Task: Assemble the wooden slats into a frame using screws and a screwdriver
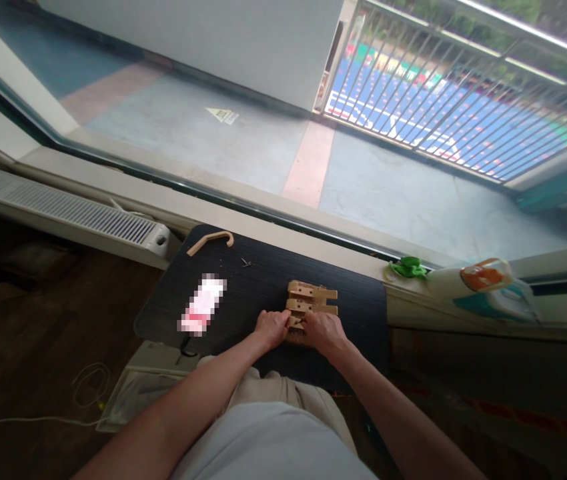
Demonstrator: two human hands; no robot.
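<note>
A wooden object with several slotted, finger-like blocks and small dark holes (312, 292) lies on the dark tabletop (258, 293). Bristle-like texture shows at its near edge, but I cannot make out its exact kind. My left hand (272, 328) is closed at its left side, fingers pressed on the wood. From the right, my right hand (324, 331) closes on the near part of the same object. The two hands are close together, and their fingertips hide what lies between them.
A hooked wooden strip (211, 241) lies at the table's far left, with small metal pieces (247, 263) nearby. A blurred-out rectangular item (202, 305) is left of my hands. Beyond are a radiator (63, 200), window sill (263, 230), green cloth-like item (409, 267) and bottle-like container (448, 280).
</note>
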